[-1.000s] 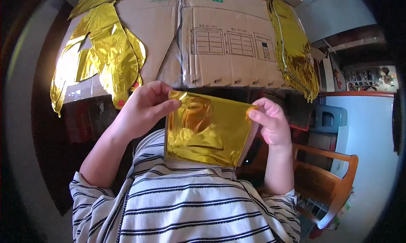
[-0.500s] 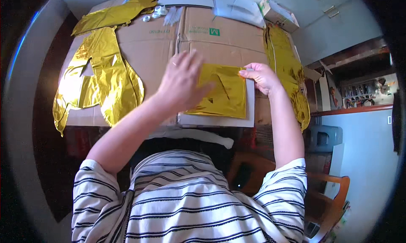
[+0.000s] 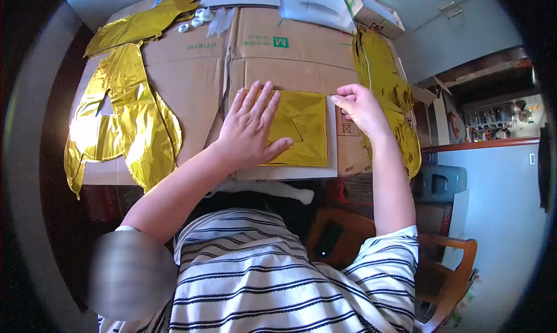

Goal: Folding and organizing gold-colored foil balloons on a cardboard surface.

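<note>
A folded square of shiny gold foil (image 3: 304,130) lies on a white sheet or board (image 3: 332,141), near the front edge of the cardboard-covered table. My left hand (image 3: 249,127) rests flat over the foil's left part, fingers together and pointing away, thumb out to the right. Just off the board's upper right edge is my right hand (image 3: 357,107), thumb and fingertips pinched together. Whatever may be between those fingertips is too small to make out. A line shows across the foil's middle, partly covered by my left thumb.
Flat gold foil balloons (image 3: 125,95) lie at the left, and another gold foil piece (image 3: 380,72) at the right edge. Along the back are white tape rolls (image 3: 197,21), clear straws (image 3: 221,22), a plastic bag (image 3: 316,8) and a box (image 3: 376,14). Flattened cardboard (image 3: 296,71) covers the table.
My left hand has come down flat onto the foil. My right hand has come away from the foil's upper right corner. The whole view has shifted slightly.
</note>
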{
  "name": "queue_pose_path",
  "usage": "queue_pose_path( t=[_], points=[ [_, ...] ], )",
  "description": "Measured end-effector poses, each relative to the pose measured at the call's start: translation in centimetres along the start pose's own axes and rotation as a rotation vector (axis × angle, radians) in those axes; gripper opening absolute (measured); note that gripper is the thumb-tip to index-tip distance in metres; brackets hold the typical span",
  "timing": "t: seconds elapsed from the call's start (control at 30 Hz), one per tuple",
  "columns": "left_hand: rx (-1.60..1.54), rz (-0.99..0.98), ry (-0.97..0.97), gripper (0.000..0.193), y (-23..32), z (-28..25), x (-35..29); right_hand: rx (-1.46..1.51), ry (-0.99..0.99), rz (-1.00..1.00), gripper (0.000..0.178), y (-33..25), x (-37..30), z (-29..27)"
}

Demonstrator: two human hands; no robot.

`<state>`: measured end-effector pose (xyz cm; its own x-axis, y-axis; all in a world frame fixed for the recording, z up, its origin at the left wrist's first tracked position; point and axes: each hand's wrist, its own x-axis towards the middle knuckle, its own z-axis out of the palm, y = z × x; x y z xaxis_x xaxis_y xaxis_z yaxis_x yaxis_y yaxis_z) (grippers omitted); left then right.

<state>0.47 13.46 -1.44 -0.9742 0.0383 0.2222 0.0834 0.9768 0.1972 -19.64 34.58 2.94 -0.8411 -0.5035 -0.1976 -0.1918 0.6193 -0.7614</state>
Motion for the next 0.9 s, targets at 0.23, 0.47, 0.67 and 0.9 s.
queue_pose_path(
  t=[0.23, 0.47, 0.67, 0.9],
  points=[
    [0.014, -0.01, -0.008, 0.096, 0.2, 0.3, 0.1, -0.436, 0.094, 0.042, 0.038, -1.7, -5.4, 0.5],
    [0.026, -0.028, -0.014, 0.096, 0.3, 0.2, -0.1, -0.742, 0.123, 0.142, 0.048, -1.4, -14.9, 3.4],
    [0.041, -0.019, 0.004, 0.096, 0.3, 0.1, 0.0, -0.719, 0.354, 0.193, 0.056, 1.7, -17.4, 6.2],
    [0.014, -0.013, 0.029, 0.095, 0.4, 0.3, 0.2, 0.441, 0.242, 0.406, 0.049, 3.3, -17.5, 7.2]
  ],
)
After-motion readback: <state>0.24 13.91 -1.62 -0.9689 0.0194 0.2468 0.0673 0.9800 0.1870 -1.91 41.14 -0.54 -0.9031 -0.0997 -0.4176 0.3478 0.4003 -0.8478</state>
